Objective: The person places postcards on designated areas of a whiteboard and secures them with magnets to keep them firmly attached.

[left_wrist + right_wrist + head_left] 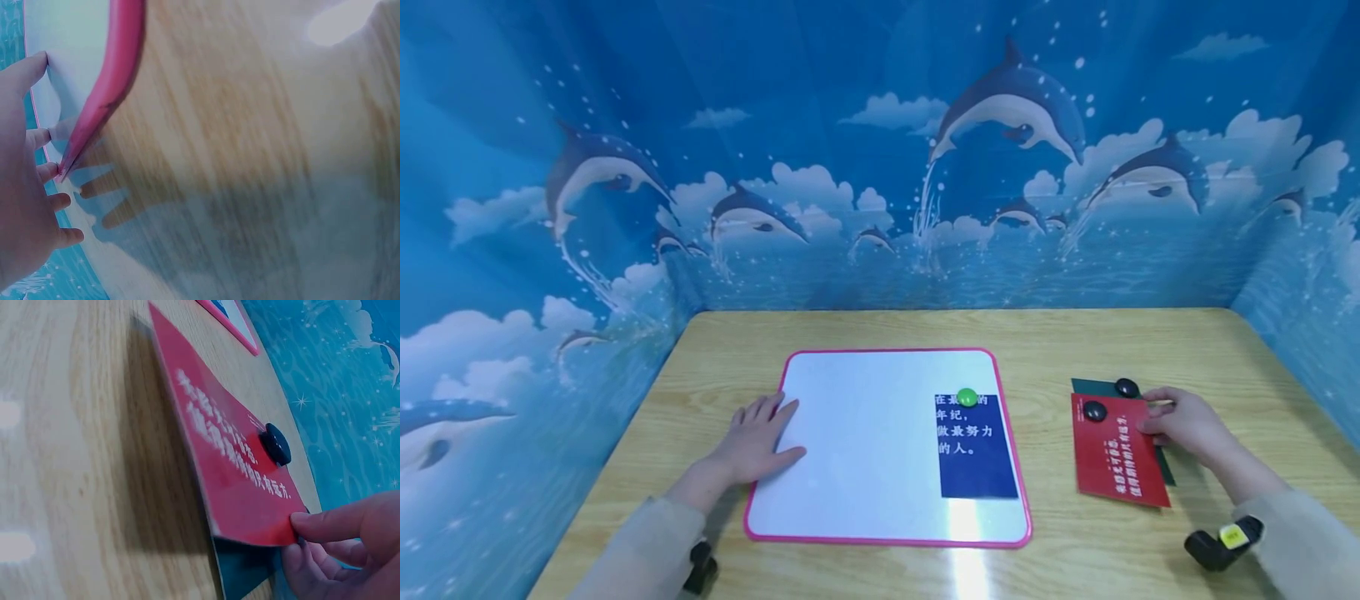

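A white board [865,450] with a pink rim lies on the table. My left hand [756,442] rests on its left edge, fingers spread and thumb over the white surface. On the board's right side is a dark blue card [977,475] with white writing, a green round magnet [967,397] at its top. Over to the right, my right hand [1183,425] pinches the edge of a red card [231,481] between thumb and fingers. A black round magnet [275,444] sits on the red card. Beneath it lies a dark green card [247,565], partly hidden.
Another black magnet [1127,387] is at the top of the green card. The wooden table [880,329] ends at a blue dolphin-print curtain [850,167] at the back and sides. Light glares off the board's lower right.
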`<state>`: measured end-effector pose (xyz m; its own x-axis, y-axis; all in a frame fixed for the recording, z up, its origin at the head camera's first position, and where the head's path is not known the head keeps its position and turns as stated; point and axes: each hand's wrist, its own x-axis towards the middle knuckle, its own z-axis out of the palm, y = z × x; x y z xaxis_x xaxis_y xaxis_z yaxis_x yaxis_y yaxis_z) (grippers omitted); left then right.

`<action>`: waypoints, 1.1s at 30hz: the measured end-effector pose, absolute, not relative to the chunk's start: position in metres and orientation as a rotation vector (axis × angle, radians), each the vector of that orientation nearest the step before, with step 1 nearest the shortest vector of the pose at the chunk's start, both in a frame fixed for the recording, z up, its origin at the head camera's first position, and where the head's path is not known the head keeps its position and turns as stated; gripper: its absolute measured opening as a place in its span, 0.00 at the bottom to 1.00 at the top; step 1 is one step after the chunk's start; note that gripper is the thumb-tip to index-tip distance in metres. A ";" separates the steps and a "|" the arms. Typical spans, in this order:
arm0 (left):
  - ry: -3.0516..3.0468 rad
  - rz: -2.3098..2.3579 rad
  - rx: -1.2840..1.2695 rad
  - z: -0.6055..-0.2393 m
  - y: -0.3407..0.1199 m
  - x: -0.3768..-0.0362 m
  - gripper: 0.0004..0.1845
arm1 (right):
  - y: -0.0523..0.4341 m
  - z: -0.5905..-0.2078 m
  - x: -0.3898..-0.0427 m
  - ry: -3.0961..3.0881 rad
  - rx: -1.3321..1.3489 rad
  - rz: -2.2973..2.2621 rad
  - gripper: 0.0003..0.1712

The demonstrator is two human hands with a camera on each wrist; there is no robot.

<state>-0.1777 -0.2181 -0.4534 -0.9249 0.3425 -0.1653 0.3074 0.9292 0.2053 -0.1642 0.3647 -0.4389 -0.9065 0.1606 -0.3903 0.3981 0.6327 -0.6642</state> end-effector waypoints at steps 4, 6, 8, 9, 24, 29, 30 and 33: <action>2.891 0.258 0.495 -0.454 -0.218 -0.178 0.42 | 0.368 -0.439 -0.162 2.578 0.487 -1.156 0.35; 2.892 0.260 0.499 -0.454 -0.218 -0.178 0.42 | 0.369 -0.437 -0.161 2.591 0.498 -1.148 0.35; 2.893 0.261 0.500 -0.454 -0.218 -0.178 0.42 | 0.370 -0.435 -0.160 2.614 0.496 -1.133 0.36; 2.894 0.263 0.501 -0.453 -0.218 -0.177 0.42 | 0.371 -0.434 -0.160 2.627 0.496 -1.127 0.36; 2.887 0.245 0.479 -0.450 -0.216 -0.180 0.43 | 0.386 -0.433 -0.163 2.615 0.549 -1.240 0.37; 2.882 0.251 0.482 -0.448 -0.215 -0.180 0.43 | 0.399 -0.439 -0.167 2.580 0.514 -1.324 0.39; 2.880 0.251 0.481 -0.447 -0.215 -0.180 0.43 | 0.401 -0.440 -0.168 2.573 0.534 -1.339 0.39; 2.877 0.249 0.482 -0.447 -0.215 -0.180 0.43 | 0.409 -0.446 -0.169 2.570 0.523 -1.370 0.40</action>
